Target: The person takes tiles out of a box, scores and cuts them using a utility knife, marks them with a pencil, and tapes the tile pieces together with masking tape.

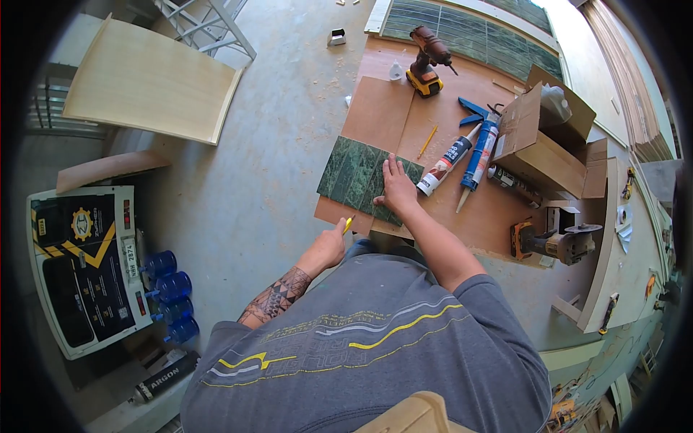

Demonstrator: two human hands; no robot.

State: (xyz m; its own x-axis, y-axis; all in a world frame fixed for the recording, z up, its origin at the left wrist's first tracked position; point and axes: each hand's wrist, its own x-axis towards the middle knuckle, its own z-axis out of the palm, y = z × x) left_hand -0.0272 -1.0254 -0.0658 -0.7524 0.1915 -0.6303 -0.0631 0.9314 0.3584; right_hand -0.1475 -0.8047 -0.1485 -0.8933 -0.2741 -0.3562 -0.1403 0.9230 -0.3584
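A square panel of dark green, marble-patterned tile strips lies on a reddish-brown plywood sheet at the table's near left corner. On the panel's right part my right hand rests flat with fingers stretched out, holding nothing. Just below the panel's near edge, my left hand is closed around a slim yellow tool with a dark tip; its exact kind is unclear. The tip is near the bare plywood strip, but whether it touches cannot be seen. A yellow pencil lies beyond my right hand.
A cordless drill, caulking gun, adhesive tube, cardboard box and angle grinder occupy the table. Green tiled panels lie at its far end. Blue water jugs and a curved wooden panel stand left.
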